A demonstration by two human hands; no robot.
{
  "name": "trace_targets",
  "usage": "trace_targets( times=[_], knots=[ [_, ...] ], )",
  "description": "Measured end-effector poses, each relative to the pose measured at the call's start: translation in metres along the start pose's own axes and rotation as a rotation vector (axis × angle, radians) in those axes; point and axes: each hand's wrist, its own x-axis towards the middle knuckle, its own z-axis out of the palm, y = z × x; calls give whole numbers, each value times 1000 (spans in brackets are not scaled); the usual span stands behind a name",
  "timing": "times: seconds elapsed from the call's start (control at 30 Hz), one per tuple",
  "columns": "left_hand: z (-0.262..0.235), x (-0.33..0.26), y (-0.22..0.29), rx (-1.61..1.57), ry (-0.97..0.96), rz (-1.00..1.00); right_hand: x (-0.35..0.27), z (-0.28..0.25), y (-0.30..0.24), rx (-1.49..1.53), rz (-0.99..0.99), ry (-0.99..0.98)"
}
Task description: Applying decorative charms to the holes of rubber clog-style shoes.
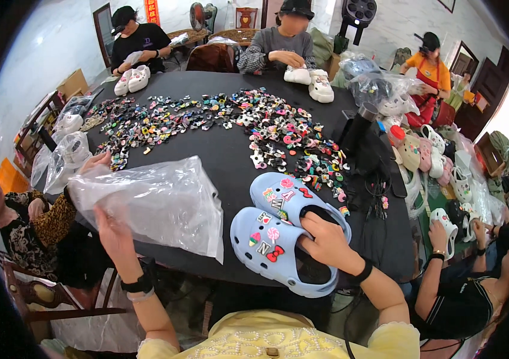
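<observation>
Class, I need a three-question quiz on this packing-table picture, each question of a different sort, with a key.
1. True or false: the right hand rests on a pair of light blue clogs decorated with charms.
2. Multiple choice: the left hand holds
A. a white clog
B. a clear plastic bag
C. a black cable
3. Short answer: what lies scattered across the far part of the black table?

Key
1. True: its fingers reach into the opening of the nearer clog.
2. B: the bag is lifted at its lower edge, and another person's hand is at its upper left corner.
3. Many small colourful shoe charms.
</observation>
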Motion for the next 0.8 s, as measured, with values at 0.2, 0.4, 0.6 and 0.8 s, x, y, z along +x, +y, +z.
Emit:
trace_targets(
  times=[0.2,0.4,0.6,0.8],
  knots=[
    [14,-32,70,-400,-626,41,37,30,-10,85,-23,187],
    [19,-48,68,-690,-632,-227,63,59,-6,-51,-50,102],
    [9,-52,32,-152,-274,8,58,11,-39,39,-1,89],
    [38,-53,-29,-352,-594,-221,50,13,-72,927,-1,-572]
  ],
)
